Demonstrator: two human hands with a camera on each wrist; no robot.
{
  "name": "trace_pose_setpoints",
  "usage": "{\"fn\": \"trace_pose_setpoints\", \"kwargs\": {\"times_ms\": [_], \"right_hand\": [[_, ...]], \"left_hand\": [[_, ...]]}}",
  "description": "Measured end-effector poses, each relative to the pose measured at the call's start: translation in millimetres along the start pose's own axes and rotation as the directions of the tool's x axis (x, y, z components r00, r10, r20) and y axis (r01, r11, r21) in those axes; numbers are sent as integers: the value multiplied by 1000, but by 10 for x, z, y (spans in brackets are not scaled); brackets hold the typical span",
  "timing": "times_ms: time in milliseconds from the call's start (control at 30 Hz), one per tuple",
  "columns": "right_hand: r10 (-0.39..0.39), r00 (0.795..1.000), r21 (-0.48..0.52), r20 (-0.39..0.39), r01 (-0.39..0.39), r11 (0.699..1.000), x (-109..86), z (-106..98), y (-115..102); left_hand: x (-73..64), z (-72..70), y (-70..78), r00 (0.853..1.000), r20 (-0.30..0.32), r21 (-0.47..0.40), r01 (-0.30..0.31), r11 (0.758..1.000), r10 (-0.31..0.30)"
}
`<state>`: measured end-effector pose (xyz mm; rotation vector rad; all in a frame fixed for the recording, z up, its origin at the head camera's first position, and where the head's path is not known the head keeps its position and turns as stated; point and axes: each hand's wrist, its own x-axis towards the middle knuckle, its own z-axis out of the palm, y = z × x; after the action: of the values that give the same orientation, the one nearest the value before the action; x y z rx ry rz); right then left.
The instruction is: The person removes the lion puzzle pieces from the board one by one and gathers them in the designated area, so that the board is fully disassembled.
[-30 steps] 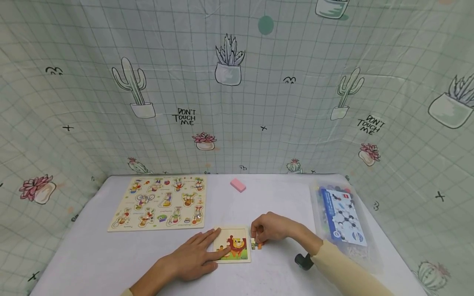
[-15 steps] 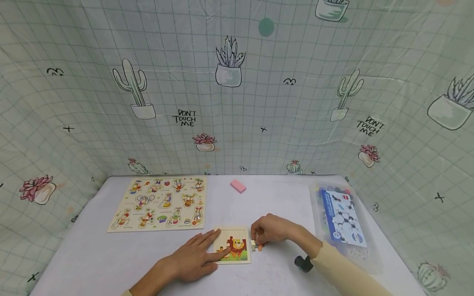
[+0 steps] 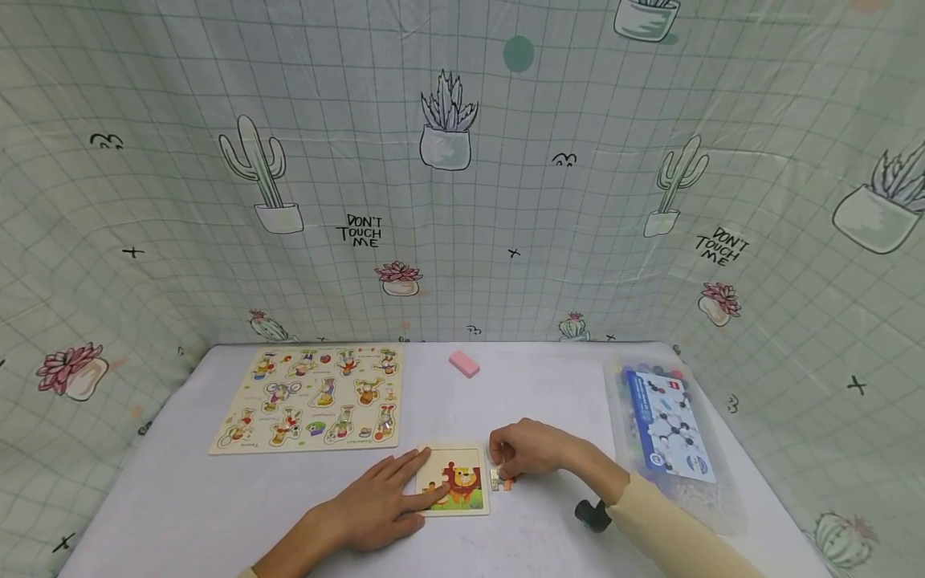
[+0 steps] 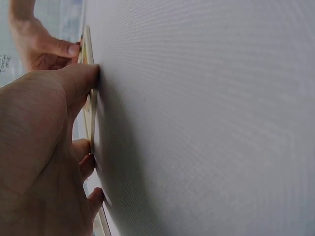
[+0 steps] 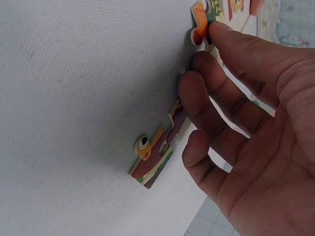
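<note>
My left hand (image 3: 379, 499) rests with fingers extended on the left side of a small wooden puzzle tray (image 3: 450, 457). In the left wrist view its thumb (image 4: 83, 78) lies over the tray's edge. Several fitted pieces in the tray form part of a lion picture (image 3: 464, 480). Just right of the tray, my right hand (image 3: 529, 446) pinches a puzzle piece (image 5: 199, 22) with orange and green on it, low at the table. Beneath its curled fingers, the right wrist view shows a loose dark-red piece with an eye (image 5: 152, 157) and another piece (image 5: 177, 120), partly hidden.
A larger wooden board with figure cutouts (image 3: 311, 399) lies at the back left. A pink eraser-like block (image 3: 465, 364) sits at the back middle. At the right stands a clear plastic box (image 3: 668, 433) with a blue label. A black object (image 3: 592, 515) is beside the right forearm.
The piece at my right fingertips has shifted very slightly towards me. Both hands otherwise keep their places, and the tray has not moved.
</note>
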<state>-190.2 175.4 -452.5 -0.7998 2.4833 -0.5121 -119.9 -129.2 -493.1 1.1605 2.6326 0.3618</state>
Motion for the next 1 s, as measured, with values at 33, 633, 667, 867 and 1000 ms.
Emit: {"fn": "trace_pose_setpoints", "kwargs": {"times_ms": [33, 633, 667, 867, 1000], "right_hand": [[3, 1000, -1, -1, -3, 1000, 0, 0, 0], [26, 1000, -7, 4, -26, 1000, 7, 18, 8], [24, 1000, -8, 4, -24, 1000, 7, 18, 8], [19, 1000, -12, 5, -19, 1000, 3, 0, -7], [25, 1000, -10, 4, -25, 1000, 14, 0, -9]], "left_hand": [[-2, -5, 2, 1000, 1, 0, 0, 1000, 0], [-20, -143, 117, 998, 51, 5, 31, 1000, -31], [-19, -139, 111, 998, 49, 4, 27, 1000, -27], [-14, -86, 64, 1000, 17, 2, 1, 1000, -1], [-16, -120, 88, 999, 40, -2, 22, 1000, -22]]}}
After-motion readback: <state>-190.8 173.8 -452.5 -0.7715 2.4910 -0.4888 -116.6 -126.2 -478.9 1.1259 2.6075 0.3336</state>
